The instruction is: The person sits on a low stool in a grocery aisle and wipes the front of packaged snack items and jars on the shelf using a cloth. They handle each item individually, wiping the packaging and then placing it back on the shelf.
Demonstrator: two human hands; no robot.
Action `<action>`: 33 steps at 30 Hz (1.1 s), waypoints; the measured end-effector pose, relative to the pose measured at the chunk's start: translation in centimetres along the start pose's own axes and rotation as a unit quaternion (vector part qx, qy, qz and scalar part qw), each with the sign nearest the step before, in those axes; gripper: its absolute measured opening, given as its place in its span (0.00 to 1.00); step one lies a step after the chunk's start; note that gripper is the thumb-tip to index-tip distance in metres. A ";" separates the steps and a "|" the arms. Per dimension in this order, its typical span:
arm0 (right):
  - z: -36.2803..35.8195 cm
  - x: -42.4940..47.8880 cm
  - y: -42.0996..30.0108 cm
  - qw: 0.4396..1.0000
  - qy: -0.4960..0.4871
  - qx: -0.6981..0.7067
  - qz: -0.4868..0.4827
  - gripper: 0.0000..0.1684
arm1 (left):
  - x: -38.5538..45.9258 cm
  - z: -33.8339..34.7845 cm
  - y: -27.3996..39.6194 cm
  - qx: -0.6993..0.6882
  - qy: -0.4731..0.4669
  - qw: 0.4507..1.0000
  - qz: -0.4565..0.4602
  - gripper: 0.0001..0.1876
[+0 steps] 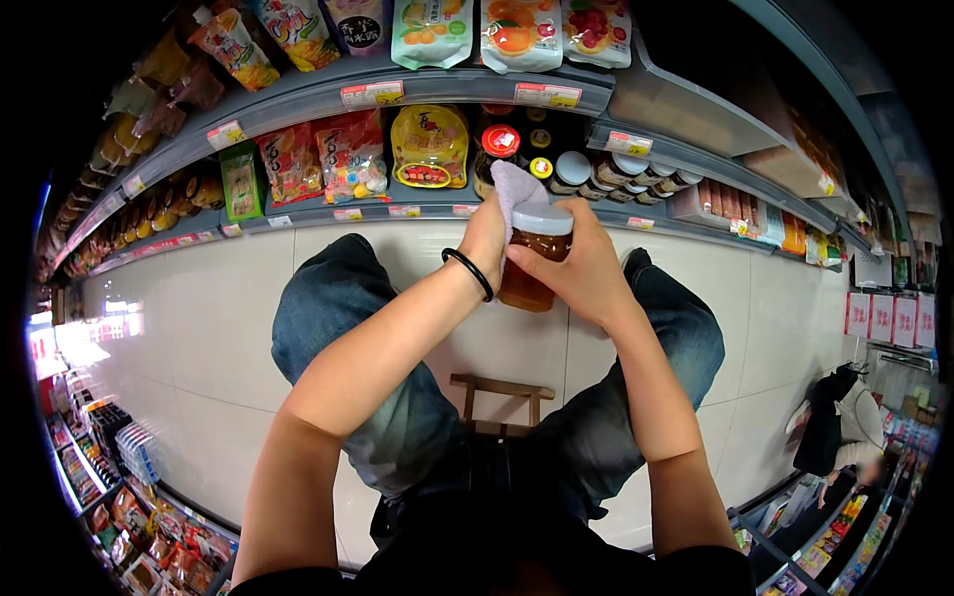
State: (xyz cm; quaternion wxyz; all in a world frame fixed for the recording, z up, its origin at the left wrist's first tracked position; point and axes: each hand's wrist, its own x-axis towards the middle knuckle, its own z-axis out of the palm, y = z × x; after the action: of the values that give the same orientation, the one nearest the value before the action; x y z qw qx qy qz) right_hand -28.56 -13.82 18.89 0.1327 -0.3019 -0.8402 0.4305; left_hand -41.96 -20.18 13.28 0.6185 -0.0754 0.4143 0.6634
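Note:
A glass jar of amber-brown contents [528, 287] with a pale lid is held between my hands, over the floor in front of the lower shelf. My right hand [589, 261] grips its right side, thumb across the glass. My left hand [488, 235] has a light purple cloth [516, 182] against the jar's left side; its fingers are mostly hidden behind cloth and jar. Just beyond stands a jar with a red lid [500, 141] on the lower shelf, beside smaller yellow-lidded jars [540, 167] and several jars with pale lids [573, 168].
Bagged sweets [350, 156] and a yellow pack [430, 147] stand left on the lower shelf, below the upper shelf's edge [462, 88]. Beneath me is a wooden stool [503, 386] between my knees. Another person [857, 417] is at the far right, near more racks.

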 end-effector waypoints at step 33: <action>24.8 -6.6 23.3 0.877 -0.275 -0.383 0.099 0.34 | -8.0 -6.1 18.0 -0.238 -0.362 0.848 0.305 0.27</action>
State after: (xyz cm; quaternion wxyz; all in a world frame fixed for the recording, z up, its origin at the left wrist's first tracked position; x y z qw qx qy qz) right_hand -26.21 -23.50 -14.28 -0.2728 -0.2804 -0.9077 0.1521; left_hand -58.60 -28.25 22.47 0.4546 0.1554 -0.0073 0.8770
